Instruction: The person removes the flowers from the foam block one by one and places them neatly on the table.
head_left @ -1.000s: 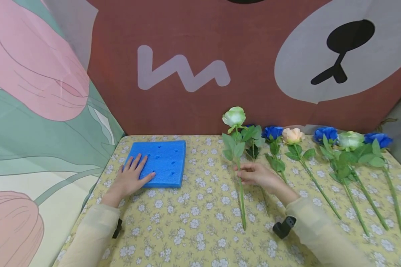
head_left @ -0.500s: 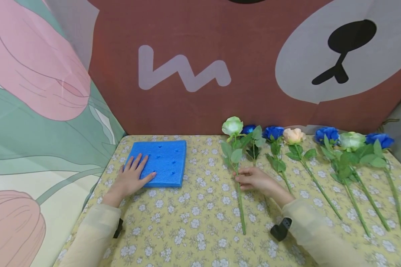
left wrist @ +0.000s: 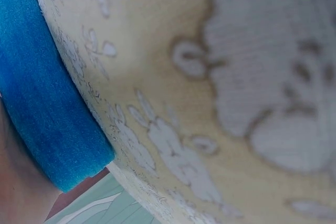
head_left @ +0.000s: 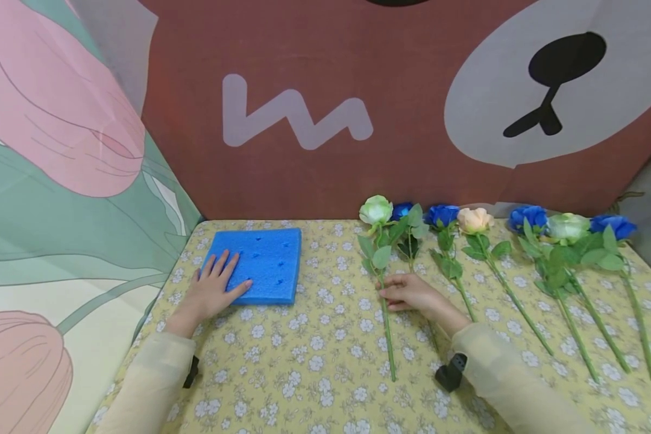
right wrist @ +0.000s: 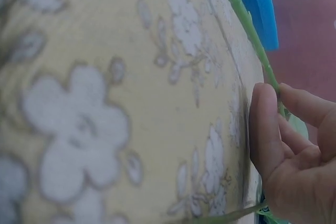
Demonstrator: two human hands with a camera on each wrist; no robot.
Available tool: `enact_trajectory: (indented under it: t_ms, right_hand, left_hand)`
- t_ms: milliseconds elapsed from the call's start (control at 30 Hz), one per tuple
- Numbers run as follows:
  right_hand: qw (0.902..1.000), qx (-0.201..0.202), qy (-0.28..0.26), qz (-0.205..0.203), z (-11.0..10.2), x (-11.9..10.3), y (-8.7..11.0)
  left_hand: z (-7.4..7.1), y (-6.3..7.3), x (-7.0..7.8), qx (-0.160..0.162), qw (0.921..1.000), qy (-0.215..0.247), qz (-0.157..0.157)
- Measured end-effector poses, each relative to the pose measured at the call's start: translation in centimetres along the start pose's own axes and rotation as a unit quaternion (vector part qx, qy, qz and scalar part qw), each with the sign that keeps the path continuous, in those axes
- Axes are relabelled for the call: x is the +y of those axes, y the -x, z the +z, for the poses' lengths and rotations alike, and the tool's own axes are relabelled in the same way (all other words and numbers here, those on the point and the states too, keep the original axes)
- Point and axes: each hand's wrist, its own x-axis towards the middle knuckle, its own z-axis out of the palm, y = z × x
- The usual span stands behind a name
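A blue foam block (head_left: 268,265) with several small holes in its top lies on the left of the table. My left hand (head_left: 213,290) rests flat on its left part, fingers spread; the left wrist view shows the foam's side (left wrist: 50,87) beside that hand. Between thumb and fingers, my right hand (head_left: 412,295) pinches the green stem (head_left: 388,337) of an artificial rose with a pale green bloom (head_left: 376,210). In the right wrist view the fingertips meet on the stem (right wrist: 252,30). Close behind this rose lies a blue rose (head_left: 403,210), its stem partly hidden by the right hand.
To the right lie more artificial roses in a row, stems toward me: a blue rose (head_left: 442,216), a peach rose (head_left: 475,220), another pale green rose (head_left: 569,228) and two more blue ones. A yellow floral cloth (head_left: 314,361) covers the table. A printed backdrop (head_left: 304,181) stands behind.
My right hand has come down a little and toward me with the pale green rose, whose bloom now sits lower, near the table's back edge. The left hand has stayed on the foam block.
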Motion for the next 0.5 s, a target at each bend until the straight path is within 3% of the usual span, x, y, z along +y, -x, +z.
enact_trajectory:
  t_ms: [200,500]
  right_hand:
    - [0.9999,-0.001,0.007,0.007,-0.7,0.0,0.3]
    - [0.9996,0.019,0.012,-0.019,-1.9,-0.1,1.3]
  left_hand:
    - [0.1,-0.2,-0.2,0.0,1.0,0.003,-0.001]
    - [0.0,0.0,-0.1,-0.009,0.9999,-0.008,0.002]
